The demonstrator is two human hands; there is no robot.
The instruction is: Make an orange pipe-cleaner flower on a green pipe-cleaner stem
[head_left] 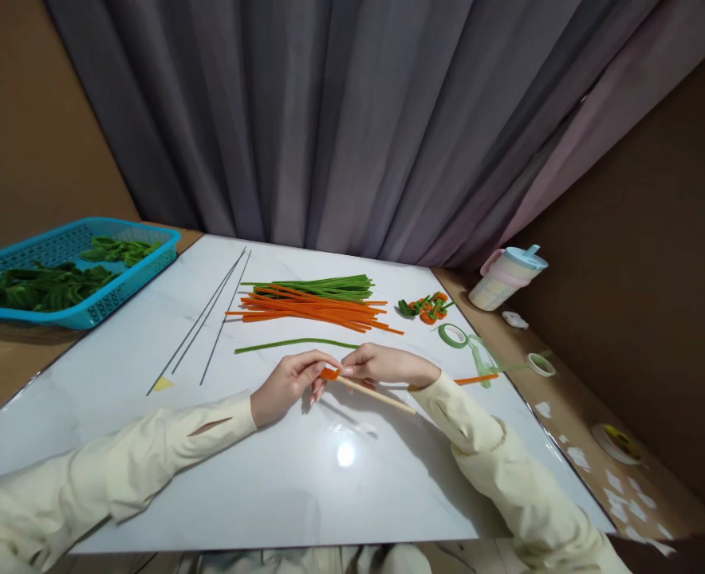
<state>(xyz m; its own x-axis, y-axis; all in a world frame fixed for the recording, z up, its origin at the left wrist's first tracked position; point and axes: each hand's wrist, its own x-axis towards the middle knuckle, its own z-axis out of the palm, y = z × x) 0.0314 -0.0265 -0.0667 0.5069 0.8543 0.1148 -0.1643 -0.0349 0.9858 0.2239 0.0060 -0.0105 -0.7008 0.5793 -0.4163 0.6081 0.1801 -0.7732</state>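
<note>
My left hand (289, 384) and my right hand (388, 365) meet over the white board (269, 470). Between their fingertips is an orange pipe cleaner (330, 373), coiled around the end of a thin wooden stick (376, 395) that slants down to the right. The orange pipe cleaner's free end (477, 379) shows beyond my right wrist. A single green pipe cleaner (293, 344) lies just beyond my hands. Farther back lie a bundle of orange pipe cleaners (313, 309) and a bundle of green ones (320, 287).
A blue basket (143, 275) with green leaf shapes stands at the left. Three thin wires (209, 319) lie on the board. Small orange-and-green finished pieces (425, 307), green tape rolls (453, 336), a lidded cup (505, 277) and another tape roll (616, 442) sit at the right.
</note>
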